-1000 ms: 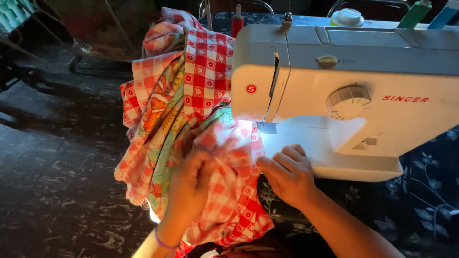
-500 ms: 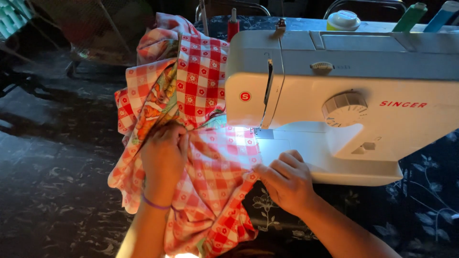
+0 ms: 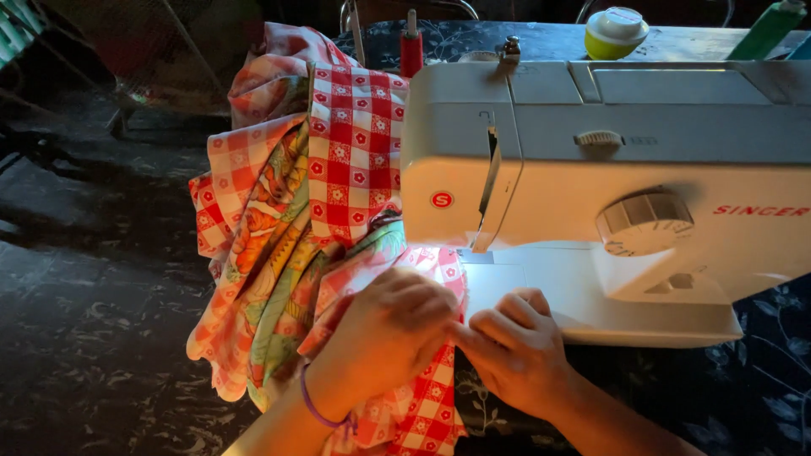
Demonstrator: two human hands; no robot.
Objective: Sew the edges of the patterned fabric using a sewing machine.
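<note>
At the near edge of the machine (image 3: 591, 211), both hands work the cloth (image 3: 338, 194) under the lamp. One left hand (image 3: 384, 333), wearing one purple band (image 3: 314, 408) at the wrist, lies curled over the red check fold, fingers closed on it and pressing it flat; one right hand (image 3: 515, 346) rests just beside it on the machine bed, fingertips bent down on the cloth's edge, pinching it lightly rather than gripping. The cloth sits left of the needle arm, heaped high behind the hands and spilling down off the table (image 3: 659, 405) edge, with a floral green and orange layer showing between the checks. To guide this well, I judge the hands should stay flat and level with the bed, keep the edge straight toward the foot, stay clear of the needle, and let the heavy heap at the left feed freely so it does not drag the seam askew. Counted: one white machine, one cloth bundle, one red spool (image 3: 411, 46) at the far side, one yellow-green pot (image 3: 615, 32) with a white lid, and one green bottle (image 3: 769, 29) at the far right.
</note>
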